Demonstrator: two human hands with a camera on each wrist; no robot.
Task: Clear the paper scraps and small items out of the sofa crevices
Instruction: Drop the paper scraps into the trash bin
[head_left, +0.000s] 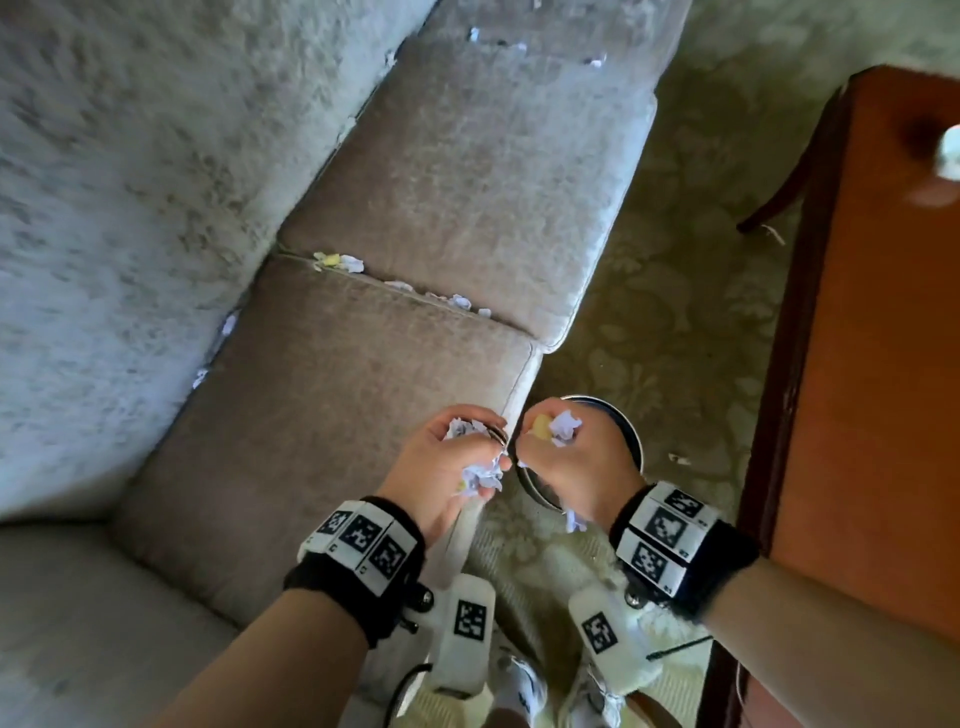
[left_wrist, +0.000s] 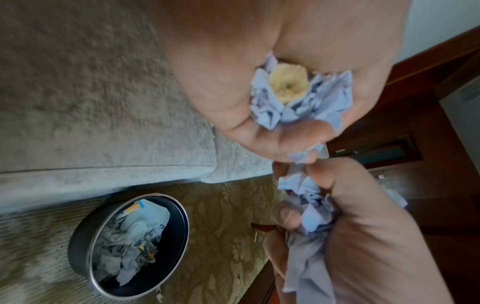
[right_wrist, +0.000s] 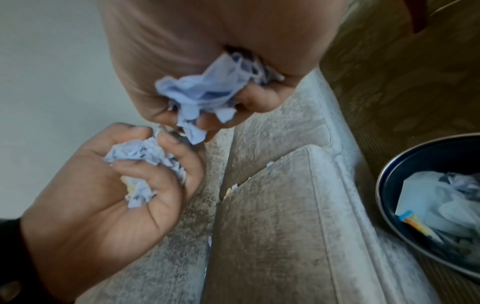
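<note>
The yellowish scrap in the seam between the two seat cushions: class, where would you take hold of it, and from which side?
Pinch the yellowish scrap by its raised top, coming straight down from above. It sits in the seam between the seat cushions, near the backrest, so only its upper part is exposed; a fingertip grip probably suits better than scooping.

Pale scraps against muted beige and olive

The sofa is mottled grey-beige plush with lighter piping; the paper scraps in its seam are pale lilac-white, one yellowish. The carpet is olive with a tone-on-tone floral pattern. The bin is dark navy with a silvery rim, holding white paper with an orange and blue mark. At right, the surface is reddish-orange wood. The wristbands are black with black-and-white square codes.
</note>
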